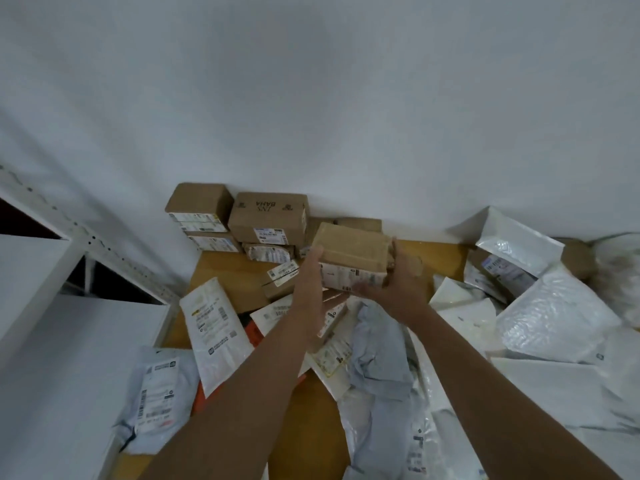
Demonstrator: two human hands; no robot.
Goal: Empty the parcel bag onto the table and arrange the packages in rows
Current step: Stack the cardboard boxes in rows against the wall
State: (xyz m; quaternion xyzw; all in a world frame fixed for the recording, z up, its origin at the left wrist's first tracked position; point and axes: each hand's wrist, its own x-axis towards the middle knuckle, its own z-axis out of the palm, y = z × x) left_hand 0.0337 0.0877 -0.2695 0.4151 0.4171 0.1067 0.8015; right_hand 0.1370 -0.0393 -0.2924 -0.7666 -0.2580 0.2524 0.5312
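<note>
We've got a wooden table (225, 271) shoved against the white wall, pretty buried. Brown boxes (266, 216) sit stacked along the back edge, a small box (278, 282) lies just in front of them. White mailers (214, 334) and a grey bag (159, 396) lie scattered left, bubble mailers (554, 317) heaped right.

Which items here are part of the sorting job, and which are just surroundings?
Job: cardboard box gripped between left hand and right hand; stacked boxes against the wall; white mailers; padded envelopes; wooden table.
Surroundings: white shelving; wall.
</note>
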